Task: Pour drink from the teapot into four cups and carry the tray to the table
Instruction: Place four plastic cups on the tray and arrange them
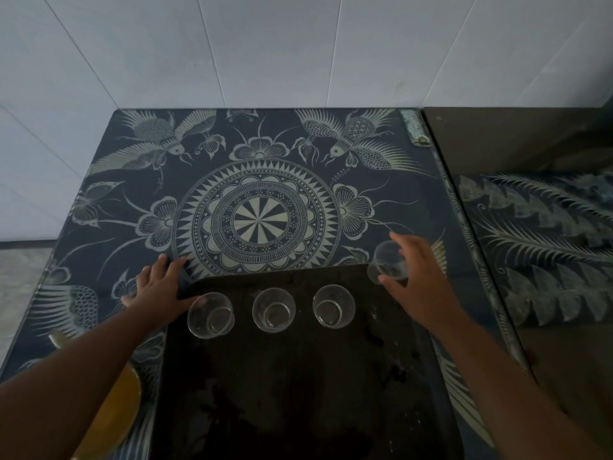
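Head view: right hand (pixel 418 280) grips fourth cup (pixel 388 264) at tray (pixel 298 376) corner; left hand (pixel 159 287) flat, empty.

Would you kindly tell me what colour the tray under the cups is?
The flat rectangular tray is black, seen in the head view.

Three cups (pixel 272 310) block tray's (pixel 298 393) far edge, near half open, cloth beyond free
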`<state>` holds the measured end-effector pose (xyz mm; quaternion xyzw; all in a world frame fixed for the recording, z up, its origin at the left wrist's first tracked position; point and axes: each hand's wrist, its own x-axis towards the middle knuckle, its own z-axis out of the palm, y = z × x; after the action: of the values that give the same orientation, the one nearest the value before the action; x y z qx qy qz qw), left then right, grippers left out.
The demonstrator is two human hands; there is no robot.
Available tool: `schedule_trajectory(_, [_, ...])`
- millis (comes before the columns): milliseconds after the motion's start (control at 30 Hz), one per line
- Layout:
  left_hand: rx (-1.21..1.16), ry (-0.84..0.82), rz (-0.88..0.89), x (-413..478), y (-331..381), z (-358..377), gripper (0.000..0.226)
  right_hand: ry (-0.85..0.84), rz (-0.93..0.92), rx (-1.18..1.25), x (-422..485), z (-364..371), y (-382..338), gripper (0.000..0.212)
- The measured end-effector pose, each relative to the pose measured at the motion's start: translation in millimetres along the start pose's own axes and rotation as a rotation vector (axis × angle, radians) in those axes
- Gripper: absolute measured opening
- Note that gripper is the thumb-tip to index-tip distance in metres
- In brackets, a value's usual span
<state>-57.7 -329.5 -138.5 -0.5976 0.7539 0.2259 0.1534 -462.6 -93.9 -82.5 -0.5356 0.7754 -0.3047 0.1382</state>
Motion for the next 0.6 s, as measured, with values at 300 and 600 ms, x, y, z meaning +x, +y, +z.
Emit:
schedule_trajectory(300, [-0.011,0.001,0.021,9.1,-7.9,4.5,0.115,-0.057,-0.009,-0.092,-36.8,10.1,-5.5,0.078])
schedule_trajectory(600, [0.0,0.016,0.042,15.1,-11.2,8.4,0.116,-0.058,0.006,-0.049,-55.8,12.3,-8.2,0.076])
